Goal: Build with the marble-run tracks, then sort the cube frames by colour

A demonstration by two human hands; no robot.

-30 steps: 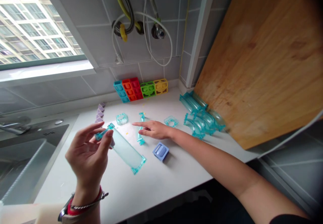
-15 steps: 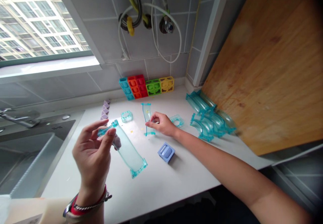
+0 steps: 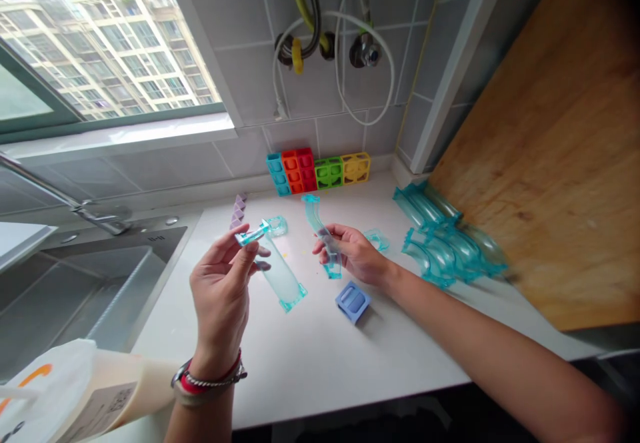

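My left hand (image 3: 220,293) is raised over the white counter (image 3: 310,356), fingers pinched on the upper end of a long clear teal track piece (image 3: 280,271) that slants down to the right. My right hand (image 3: 356,254) grips a curved clear teal track piece (image 3: 320,230), lifted off the counter beside the long one. Just in front of my right hand lies a small blue block (image 3: 353,301). A small clear teal ring piece (image 3: 277,224) rests behind the left hand, and another (image 3: 376,238) shows behind the right hand.
A row of coloured cube blocks (image 3: 320,170) stands against the tiled wall. Several clear teal tubes (image 3: 443,240) lie by a leaning wooden board (image 3: 550,150). Small purple pieces (image 3: 238,207) sit near a steel sink (image 3: 75,290) with faucet (image 3: 95,213). A paper bag (image 3: 75,390) is at lower left.
My right hand went from lying flat on the counter to picking up the curved teal piece and lifting it. The left hand kept its hold on the long piece. The view shifted left.
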